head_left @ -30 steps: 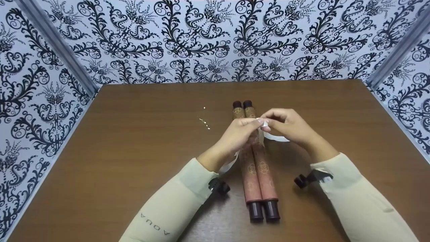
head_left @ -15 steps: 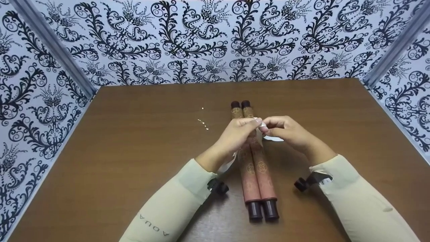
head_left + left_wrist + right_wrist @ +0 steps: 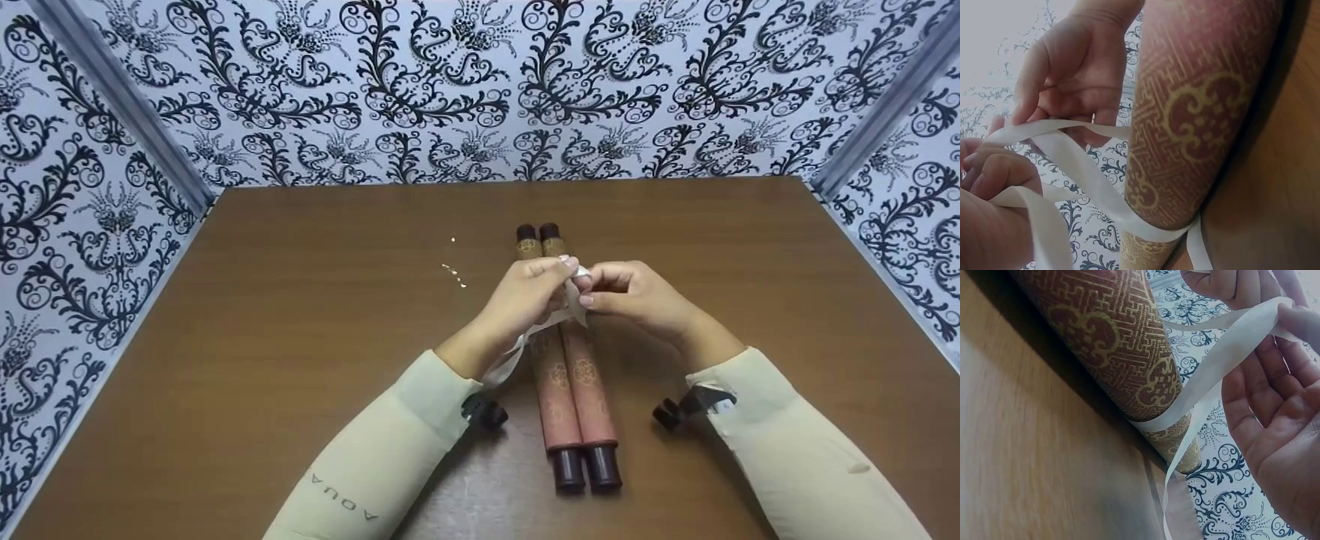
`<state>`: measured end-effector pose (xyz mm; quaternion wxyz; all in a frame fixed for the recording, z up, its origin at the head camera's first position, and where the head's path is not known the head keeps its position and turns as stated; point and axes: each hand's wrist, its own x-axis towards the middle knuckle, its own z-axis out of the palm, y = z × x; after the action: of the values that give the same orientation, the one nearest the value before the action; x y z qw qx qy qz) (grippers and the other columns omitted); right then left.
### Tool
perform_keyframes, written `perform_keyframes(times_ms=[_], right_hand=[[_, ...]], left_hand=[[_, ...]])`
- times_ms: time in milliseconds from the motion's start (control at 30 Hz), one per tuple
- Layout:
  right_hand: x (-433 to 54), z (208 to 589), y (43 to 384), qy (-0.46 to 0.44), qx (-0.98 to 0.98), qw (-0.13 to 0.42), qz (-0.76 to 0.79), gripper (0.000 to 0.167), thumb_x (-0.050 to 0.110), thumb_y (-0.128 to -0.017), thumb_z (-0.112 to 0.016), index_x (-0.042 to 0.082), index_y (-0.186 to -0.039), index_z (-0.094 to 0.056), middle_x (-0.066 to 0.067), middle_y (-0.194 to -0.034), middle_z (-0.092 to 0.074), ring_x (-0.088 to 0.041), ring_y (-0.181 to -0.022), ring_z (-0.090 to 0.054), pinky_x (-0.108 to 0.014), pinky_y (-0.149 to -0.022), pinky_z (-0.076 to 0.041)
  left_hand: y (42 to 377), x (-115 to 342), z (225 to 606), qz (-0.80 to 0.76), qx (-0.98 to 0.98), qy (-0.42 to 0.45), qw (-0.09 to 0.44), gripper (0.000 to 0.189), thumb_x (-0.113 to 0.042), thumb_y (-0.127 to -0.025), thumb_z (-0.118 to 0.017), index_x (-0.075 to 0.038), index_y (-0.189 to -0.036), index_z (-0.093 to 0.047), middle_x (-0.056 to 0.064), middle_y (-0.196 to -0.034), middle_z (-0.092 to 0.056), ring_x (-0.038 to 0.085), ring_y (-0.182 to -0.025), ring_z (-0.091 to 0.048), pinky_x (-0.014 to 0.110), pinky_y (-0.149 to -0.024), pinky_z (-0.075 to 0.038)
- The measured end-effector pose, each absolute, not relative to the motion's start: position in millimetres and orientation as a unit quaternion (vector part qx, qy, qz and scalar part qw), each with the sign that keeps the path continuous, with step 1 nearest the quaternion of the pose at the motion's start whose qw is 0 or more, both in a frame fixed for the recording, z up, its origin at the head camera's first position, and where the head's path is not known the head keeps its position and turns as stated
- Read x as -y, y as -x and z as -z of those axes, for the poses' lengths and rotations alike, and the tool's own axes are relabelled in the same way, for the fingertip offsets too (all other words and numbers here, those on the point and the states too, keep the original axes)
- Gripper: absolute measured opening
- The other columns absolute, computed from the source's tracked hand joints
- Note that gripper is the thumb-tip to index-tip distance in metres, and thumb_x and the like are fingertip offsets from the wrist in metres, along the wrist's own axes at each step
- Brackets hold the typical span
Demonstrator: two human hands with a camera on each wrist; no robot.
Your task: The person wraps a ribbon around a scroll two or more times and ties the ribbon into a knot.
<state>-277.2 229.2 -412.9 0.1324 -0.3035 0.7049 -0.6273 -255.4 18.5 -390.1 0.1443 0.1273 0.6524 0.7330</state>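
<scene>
Two scroll-like rolls (image 3: 574,405) lie side by side on the table, patterned in gold and red-pink with dark end caps. A white ribbon (image 3: 1078,163) passes around a roll near its far part, and its strands rise to the hands. Above the rolls, my left hand (image 3: 521,300) pinches the ribbon between thumb and fingers. Just to its right, my right hand (image 3: 652,300) pinches the ribbon too, thumb against fingers, as the right wrist view shows. One ribbon tail (image 3: 504,367) hangs below my left wrist. The fingers partly hide the crossing of the strands.
Small pale flecks (image 3: 455,275) lie on the brown wooden table (image 3: 322,322) left of the rolls. Black-and-white patterned walls (image 3: 480,90) stand at the back and sides. Dark wrist cameras (image 3: 487,412) hang under both sleeves.
The right fingertips have shifted slightly lower and left. The ribbon strand that curved out below the right hand is gone from there; a strand now stands between the hands and another crosses the rolls.
</scene>
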Motion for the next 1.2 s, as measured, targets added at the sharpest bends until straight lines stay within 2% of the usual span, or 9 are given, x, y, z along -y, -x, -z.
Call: perform_keyframes(times_ms=[133, 233, 400, 600, 733, 833, 933, 1100, 1200], right_hand=[[-228.2, 412.6, 276.9, 0.299, -0.706, 0.135, 0.628, 0.018, -0.006, -0.097, -0.063, 0.009, -0.102, -0.073, 0.003, -0.095, -0.072, -0.007, -0.087, -0.066, -0.023, -0.076, -0.058], [-227.9, 412.1, 276.4, 0.297, -0.709, 0.138, 0.624, 0.015, -0.005, -0.096, -0.065, 0.007, -0.100, -0.072, 0.003, -0.093, -0.072, -0.008, -0.085, -0.066, -0.024, -0.076, -0.058], [-226.9, 411.1, 275.9, 0.290, -0.718, 0.134, 0.618, 0.004, -0.003, -0.093, -0.070, -0.001, -0.096, -0.069, 0.004, -0.089, -0.071, -0.008, -0.082, -0.066, -0.024, -0.075, -0.057], [-226.0, 411.5, 276.6, 0.284, -0.718, 0.131, 0.622, 0.011, -0.002, -0.093, -0.071, -0.009, -0.096, -0.064, 0.002, -0.089, -0.072, -0.009, -0.082, -0.066, -0.024, -0.074, -0.058], [-225.5, 411.9, 276.8, 0.274, -0.718, 0.128, 0.628, 0.014, 0.002, -0.093, -0.073, -0.008, -0.096, -0.063, 0.002, -0.089, -0.071, -0.009, -0.082, -0.066, -0.024, -0.073, -0.058], [-224.8, 413.1, 276.6, 0.265, -0.712, 0.129, 0.638, 0.018, 0.006, -0.093, -0.076, -0.006, -0.096, -0.063, 0.002, -0.088, -0.071, -0.008, -0.080, -0.066, -0.022, -0.070, -0.057], [-223.4, 415.1, 276.7, 0.262, -0.702, 0.134, 0.648, 0.019, 0.007, -0.093, -0.076, -0.007, -0.096, -0.064, 0.001, -0.089, -0.071, -0.009, -0.080, -0.066, -0.022, -0.070, -0.057], [-221.4, 417.3, 276.7, 0.271, -0.700, 0.133, 0.647, 0.017, 0.007, -0.094, -0.075, -0.006, -0.097, -0.064, 0.001, -0.089, -0.070, -0.010, -0.081, -0.066, -0.022, -0.070, -0.057], [-222.0, 417.5, 275.8, 0.276, -0.696, 0.135, 0.649, 0.008, 0.003, -0.095, -0.072, -0.001, -0.097, -0.065, 0.001, -0.089, -0.070, -0.012, -0.080, -0.066, -0.023, -0.070, -0.056]], left_hand=[[259.6, -16.8, 392.7, -0.715, -0.674, -0.135, 0.130, 0.033, -0.029, -0.106, -0.056, -0.007, -0.095, -0.077, -0.006, -0.064, -0.061, 0.006, -0.050, -0.037, 0.022, -0.048, -0.027], [262.5, -16.6, 394.7, -0.710, -0.680, -0.136, 0.127, 0.034, -0.030, -0.107, -0.055, -0.007, -0.095, -0.077, -0.006, -0.059, -0.058, 0.008, -0.050, -0.041, 0.023, -0.047, -0.029], [265.1, -17.6, 395.6, -0.718, -0.672, -0.132, 0.125, 0.035, -0.029, -0.107, -0.054, -0.004, -0.094, -0.076, -0.005, -0.070, -0.067, 0.009, -0.059, -0.056, 0.023, -0.056, -0.043], [267.2, -17.0, 395.2, -0.698, -0.699, -0.128, 0.091, 0.035, -0.027, -0.107, -0.055, -0.002, -0.098, -0.077, -0.003, -0.081, -0.073, 0.009, -0.074, -0.065, 0.033, -0.077, -0.056], [269.5, -16.3, 395.5, -0.680, -0.720, -0.124, 0.058, 0.032, -0.026, -0.107, -0.056, -0.004, -0.100, -0.077, -0.002, -0.086, -0.074, 0.008, -0.084, -0.066, 0.035, -0.089, -0.056], [270.2, -16.2, 396.3, -0.671, -0.730, -0.121, 0.040, 0.029, -0.026, -0.107, -0.057, -0.006, -0.095, -0.074, -0.002, -0.086, -0.070, 0.011, -0.085, -0.063, 0.031, -0.082, -0.053], [269.9, -15.7, 396.8, -0.651, -0.750, -0.115, 0.016, 0.026, -0.025, -0.106, -0.057, -0.007, -0.097, -0.073, -0.001, -0.094, -0.068, 0.014, -0.091, -0.061, 0.030, -0.083, -0.050], [265.4, -11.6, 391.1, -0.616, -0.781, -0.100, -0.017, 0.028, -0.028, -0.107, -0.054, -0.007, -0.115, -0.071, 0.007, -0.121, -0.064, 0.018, -0.113, -0.058, 0.034, -0.103, -0.046], [258.4, -6.6, 383.1, -0.582, -0.806, -0.106, 0.001, 0.024, -0.033, -0.107, -0.054, -0.012, -0.111, -0.066, 0.005, -0.115, -0.061, 0.019, -0.109, -0.057, 0.036, -0.097, -0.048]])
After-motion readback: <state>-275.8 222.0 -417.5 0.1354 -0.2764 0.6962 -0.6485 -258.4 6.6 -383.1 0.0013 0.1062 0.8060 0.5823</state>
